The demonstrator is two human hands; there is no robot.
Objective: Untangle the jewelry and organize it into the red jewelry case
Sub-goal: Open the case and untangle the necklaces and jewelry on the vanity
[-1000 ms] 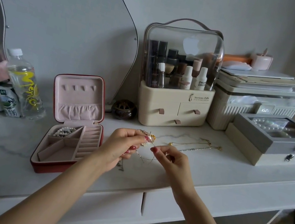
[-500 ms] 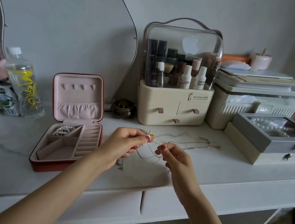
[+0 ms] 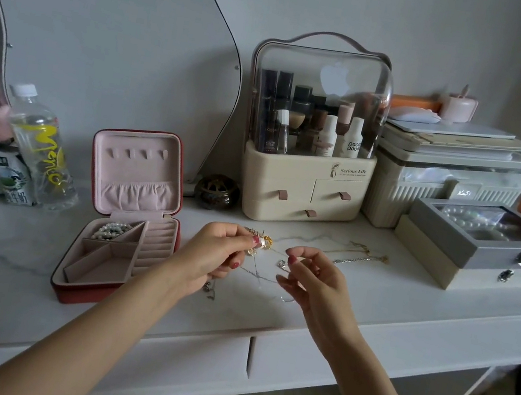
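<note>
Since the earlier frame the right hand (image 3: pixel 314 278) had drawn toward three o'clock, pinching a thin silver chain (image 3: pixel 259 275); the left hand (image 3: pixel 219 256) pinched the gold, pearly knot (image 3: pixel 261 242) over the marble worktop (image 3: pixel 0 242). Untangling was underway (gentle teasing next). At nine o'clock sat the open red jewelry case (image 3: pixel 120 242), pink-lined.

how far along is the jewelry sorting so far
Early. Done: a pearl strand lies in the open red jewelry case; its other compartments look bare. In hand: the left hand and right hand pinch the tangled thin chains. Left: gold and silver chains on the tabletop.
</note>
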